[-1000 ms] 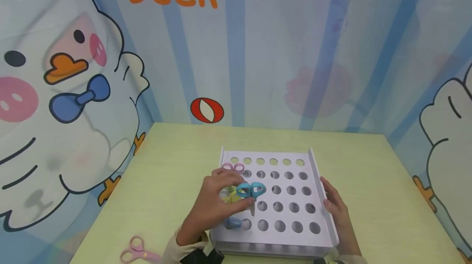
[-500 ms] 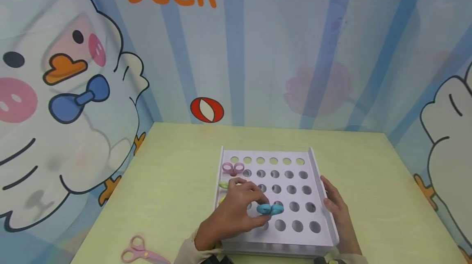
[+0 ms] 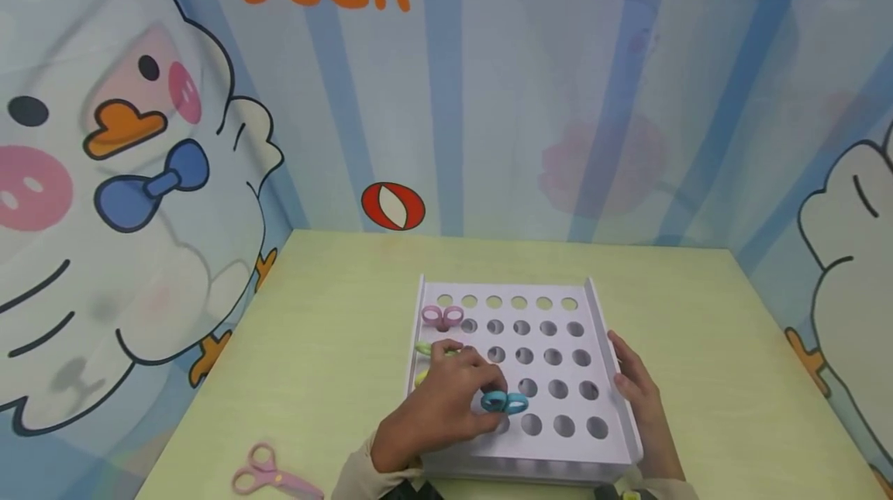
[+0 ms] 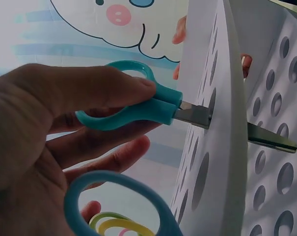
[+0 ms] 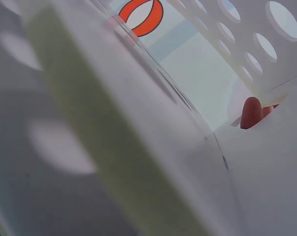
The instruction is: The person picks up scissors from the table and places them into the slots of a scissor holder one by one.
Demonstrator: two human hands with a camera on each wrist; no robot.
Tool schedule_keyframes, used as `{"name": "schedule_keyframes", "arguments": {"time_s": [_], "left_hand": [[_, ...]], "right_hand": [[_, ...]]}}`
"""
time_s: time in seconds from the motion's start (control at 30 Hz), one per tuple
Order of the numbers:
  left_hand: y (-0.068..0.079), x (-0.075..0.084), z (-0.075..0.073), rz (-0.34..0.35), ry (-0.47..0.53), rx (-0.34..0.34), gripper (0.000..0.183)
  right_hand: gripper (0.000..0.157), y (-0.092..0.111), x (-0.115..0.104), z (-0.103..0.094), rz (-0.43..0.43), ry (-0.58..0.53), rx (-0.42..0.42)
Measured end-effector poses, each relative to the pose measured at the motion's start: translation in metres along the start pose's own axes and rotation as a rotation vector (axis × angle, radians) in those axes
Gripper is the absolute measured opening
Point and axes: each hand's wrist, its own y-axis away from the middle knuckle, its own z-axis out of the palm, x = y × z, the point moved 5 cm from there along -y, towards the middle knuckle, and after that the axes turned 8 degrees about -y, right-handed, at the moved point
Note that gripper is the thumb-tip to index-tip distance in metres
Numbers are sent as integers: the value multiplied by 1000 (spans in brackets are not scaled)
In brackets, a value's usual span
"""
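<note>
Now the left hand (image 3: pixel 436 411) pinches the teal scissors (image 3: pixel 505 402) by the handle loops, blades already poked down through a hole in the white peg rack (image 3: pixel 600 329).

Outward from that hand: thumb and fingers curl round one teal loop, and the left wrist view shows the steel blades (image 4: pixel 192 113) passing through the rack's top plate. To seat it well, I would judge, keep the blades upright and closed so they slide straight down and the loops rest on the plate. These scissors are small, with glossy plastic loops. The right hand (image 3: pixel 638 391) rests along the rack's right wall, fingers fairly straight, steadying it. Pink scissors (image 3: pixel 442 317) stand near the rack's far-left corner; another pink pair (image 3: pixel 268 475) lies on the desk (image 3: pixel 335 314), well left of the rack.
</note>
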Motion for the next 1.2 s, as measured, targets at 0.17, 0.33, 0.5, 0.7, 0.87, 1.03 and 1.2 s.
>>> {"name": "schedule_keyframes", "arguments": {"time_s": [0.17, 0.33, 0.5, 0.7, 0.87, 1.03, 1.2], "left_hand": [[2, -2, -1, -21, 43, -47, 28], [8, -7, -14, -55, 106, -38, 32], [22, -18, -32, -94, 151, 49, 29], [47, -43, -50, -202, 160, 158, 28], [63, -58, -54, -254, 140, 195, 29], [74, -68, -56, -328, 148, 223, 28], [82, -76, -56, -383, 133, 234, 26]], "right_hand": [[52, 0, 0, 0, 8, 16, 7], [52, -1, 1, -1, -11, 15, 2], [53, -2, 0, -1, -41, 41, 5], [56, -3, 0, -1, -95, 22, -26], [56, -3, 0, -2, -106, 16, -29], [55, -3, 1, -2, -80, 10, -31], [56, -4, 1, -2, -100, 5, -44]]}}
